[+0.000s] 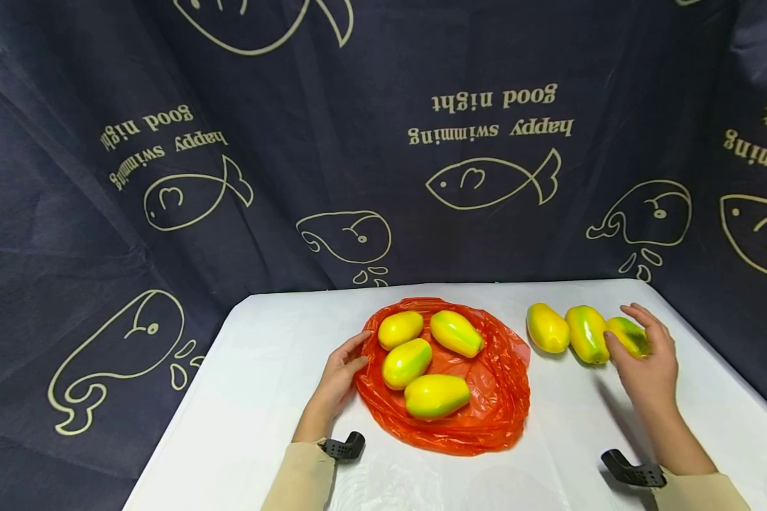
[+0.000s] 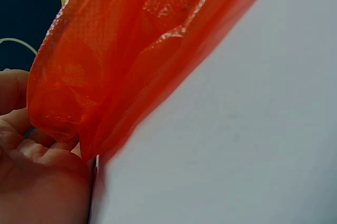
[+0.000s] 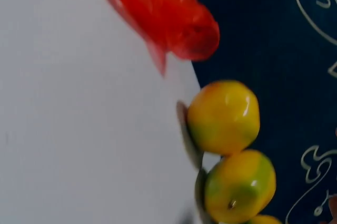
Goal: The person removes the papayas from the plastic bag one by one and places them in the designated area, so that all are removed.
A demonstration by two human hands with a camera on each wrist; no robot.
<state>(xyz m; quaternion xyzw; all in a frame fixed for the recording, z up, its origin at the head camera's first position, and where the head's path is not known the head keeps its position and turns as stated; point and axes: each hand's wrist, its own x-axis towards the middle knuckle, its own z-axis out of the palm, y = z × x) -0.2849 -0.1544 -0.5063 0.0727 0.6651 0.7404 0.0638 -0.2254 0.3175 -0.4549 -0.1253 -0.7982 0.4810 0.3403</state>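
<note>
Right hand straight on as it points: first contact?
Most likely the rightmost fruit: in the head view it shows between the thumb and fingers of the right hand. Whether they already touch is unclear.

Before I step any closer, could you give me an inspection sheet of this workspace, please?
Surface: white tabletop, far corners rounded.
Job's things: red plastic bag, spread open, with four yellow-green fruits in it; three more fruits in a row to its right.
Clutter: nothing seen.
Left hand: the left hand touches the bag's edge.
Right hand: the right hand is at the rightmost fruit; whether it grips is unclear.
Wrists: a black device on each.
Cables: nothing seen.
Surroundings: dark cloth printed with fish, whales and upside-down lettering.
</note>
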